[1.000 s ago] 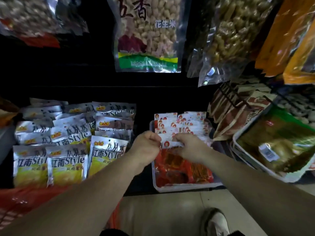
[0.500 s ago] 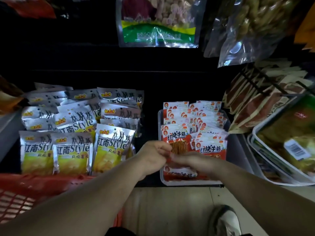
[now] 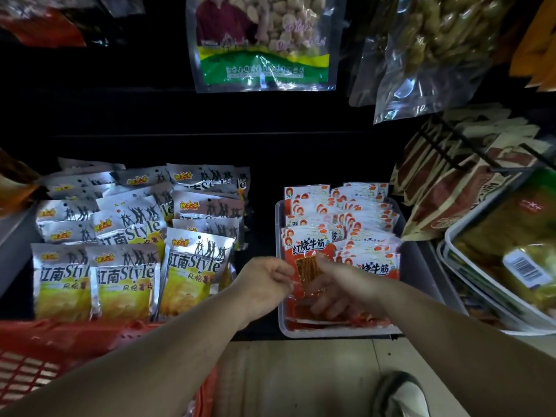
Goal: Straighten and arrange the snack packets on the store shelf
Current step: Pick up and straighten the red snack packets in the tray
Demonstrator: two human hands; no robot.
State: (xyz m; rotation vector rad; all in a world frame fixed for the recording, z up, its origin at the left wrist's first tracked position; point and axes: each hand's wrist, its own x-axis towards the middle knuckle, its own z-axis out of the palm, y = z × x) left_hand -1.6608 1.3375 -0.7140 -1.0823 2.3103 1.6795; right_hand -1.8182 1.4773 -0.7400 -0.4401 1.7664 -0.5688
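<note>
Head view: a red-and-white plastic snack packet [image 3: 307, 251] stands upright at the front of a clear plastic tray [image 3: 331, 332], long axis vertical, label facing the camera. The left hand [image 3: 264, 281] pinches its left edge. The right hand [image 3: 340, 290] grips its lower right side.

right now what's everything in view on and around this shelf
clear tray: one, clear, shelf centre
red packets: many, red and white, in clear tray
front red packet: one, red, tray front
chip packets: many, silver and yellow, shelf left
red basket: one, red, lower left
peanut bag: one, clear with green band, hanging top centre
clear bag: one, yellowish contents, hanging top right
brown packets: several, brown and cream, wire rack right
white trays: two, white, far right, green-yellow packs inside
shoe: one, grey-white, floor bottom right
left hand: pinches front red packet's left edge
right hand: holds its right side
</note>
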